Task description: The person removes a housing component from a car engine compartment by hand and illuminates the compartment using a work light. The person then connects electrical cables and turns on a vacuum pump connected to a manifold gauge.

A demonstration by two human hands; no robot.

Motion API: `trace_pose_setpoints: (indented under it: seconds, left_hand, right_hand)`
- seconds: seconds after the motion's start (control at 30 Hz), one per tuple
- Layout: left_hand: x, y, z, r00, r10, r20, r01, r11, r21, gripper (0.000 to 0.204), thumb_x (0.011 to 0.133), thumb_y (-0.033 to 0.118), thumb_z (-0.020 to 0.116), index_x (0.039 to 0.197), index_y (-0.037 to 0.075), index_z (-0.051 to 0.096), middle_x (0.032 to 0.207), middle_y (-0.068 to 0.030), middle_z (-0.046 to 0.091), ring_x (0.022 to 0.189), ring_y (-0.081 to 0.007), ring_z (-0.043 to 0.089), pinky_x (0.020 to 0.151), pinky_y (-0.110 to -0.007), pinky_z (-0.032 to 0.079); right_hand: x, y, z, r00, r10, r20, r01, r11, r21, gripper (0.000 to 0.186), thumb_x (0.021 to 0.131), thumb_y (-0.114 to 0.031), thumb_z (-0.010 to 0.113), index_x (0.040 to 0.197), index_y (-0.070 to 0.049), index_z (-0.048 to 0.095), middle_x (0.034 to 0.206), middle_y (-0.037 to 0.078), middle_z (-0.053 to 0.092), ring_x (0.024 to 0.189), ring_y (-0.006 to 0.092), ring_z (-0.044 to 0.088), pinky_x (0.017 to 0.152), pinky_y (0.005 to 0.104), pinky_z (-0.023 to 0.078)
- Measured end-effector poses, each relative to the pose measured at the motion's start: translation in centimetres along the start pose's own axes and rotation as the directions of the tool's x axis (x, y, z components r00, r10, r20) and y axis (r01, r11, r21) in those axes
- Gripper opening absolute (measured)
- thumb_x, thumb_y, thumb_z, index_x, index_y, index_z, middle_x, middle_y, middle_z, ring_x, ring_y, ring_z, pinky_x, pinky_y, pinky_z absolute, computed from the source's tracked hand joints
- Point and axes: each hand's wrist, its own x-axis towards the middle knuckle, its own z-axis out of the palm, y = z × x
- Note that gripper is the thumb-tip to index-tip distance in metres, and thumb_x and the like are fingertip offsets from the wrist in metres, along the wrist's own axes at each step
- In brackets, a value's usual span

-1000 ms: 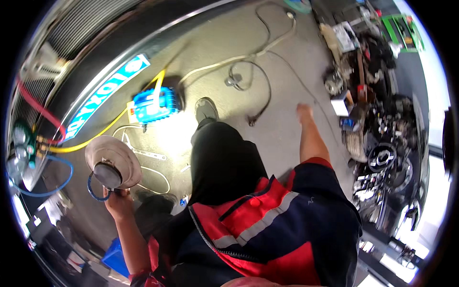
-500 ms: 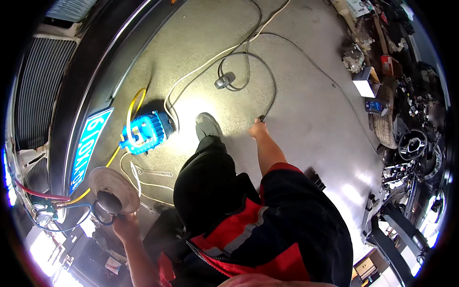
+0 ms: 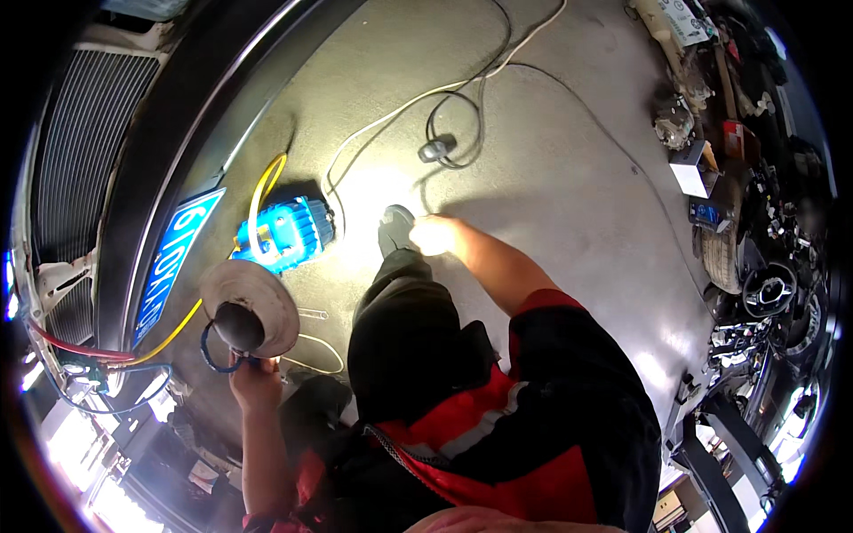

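My left hand is closed round the handle of a work lamp with a wide, dusty round shade and a dark dome at its back. A dark cord loops beside that hand. My right hand, washed out by bright light, is closed in front of my shoe. A black cable runs to it from a loop on the floor. Where the fingers meet the cable is overexposed. A blue ribbed motor unit sits on the floor beyond the lamp, with a yellow hose at it.
On the left is a car's dark bumper with a blue plate. A dark plug and a pale cable lie on the floor ahead. Part of a wrench shows past the lamp. Car parts and a tyre line the right.
My right hand has drawn leftward to near my shoe, pulling the cable's loop smaller. My left hand and the lamp have moved up and right, covering more of the wrench.
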Motion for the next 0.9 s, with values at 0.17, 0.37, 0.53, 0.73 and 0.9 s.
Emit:
trace_pose_setpoints:
  seconds: [0.17,0.37,0.53,0.73,0.9]
  left_hand:
    - [0.6,-2.1,-1.3,0.972,-0.234,-0.005,0.199,0.837,-0.51,0.004,0.09,0.01,0.054,0.093,0.012,0.054,0.075,-0.0018,0.053,0.06,-0.0128,0.047,0.051,-0.027,0.036]
    - [3.3,-6.4,-7.9,0.982,-0.122,-0.146,0.143,0.979,0.147,0.02,0.093,0.023,0.055,0.09,0.005,0.061,0.069,-0.0045,0.055,0.065,-0.019,0.054,0.058,-0.03,0.043]
    - [2.6,-5.3,-12.8,0.988,-0.142,-0.057,0.12,0.487,0.865,0.045,0.093,0.039,0.046,0.098,-0.002,0.065,0.102,-0.0246,0.064,0.099,-0.0425,0.059,0.084,-0.046,0.046]
    - [4.5,-12.3,-18.5,0.919,-0.367,-0.148,0.226,0.18,0.957,0.044,0.088,0.042,0.053,0.101,0.002,0.066,0.105,-0.0225,0.065,0.102,-0.0389,0.061,0.087,-0.046,0.047]
    - [6.5,-15.6,-18.2,0.909,-0.401,-0.115,0.141,0.036,0.989,0.028,0.088,0.023,0.052,0.103,0.004,0.065,0.105,-0.0199,0.066,0.102,-0.037,0.062,0.088,-0.048,0.047]
  right_hand:
    - [1.9,8.4,-1.5,0.941,0.336,0.032,-0.286,0.745,0.602,0.022,0.087,-0.03,0.059,0.09,-0.008,0.06,0.074,0.005,0.058,0.062,0.0183,0.055,0.052,0.0351,0.048]
    - [-0.5,9.6,-3.7,0.654,0.756,-0.031,-0.757,0.654,-0.009,0.054,0.085,-0.042,0.062,0.116,0.002,0.06,0.104,0.018,0.065,0.091,0.0275,0.063,0.072,0.0396,0.053]
    - [1.3,11.7,-4.0,0.804,0.594,-0.011,-0.517,0.691,-0.505,0.052,0.085,-0.039,0.062,0.115,0.004,0.061,0.12,0.028,0.058,0.116,0.041,0.054,0.096,0.0428,0.045]
    - [4.6,5.8,-7.1,0.58,0.636,-0.509,-0.661,0.733,0.162,0.053,0.079,-0.048,0.067,0.097,0.003,0.067,0.112,0.017,0.066,0.092,0.0351,0.063,0.081,0.0434,0.05]
    - [5.3,8.0,-10.3,0.63,0.418,-0.654,-0.565,0.825,-0.017,0.058,0.081,-0.052,0.06,0.094,0.004,0.067,0.097,0.022,0.068,0.095,0.0359,0.064,0.079,0.0439,0.045]
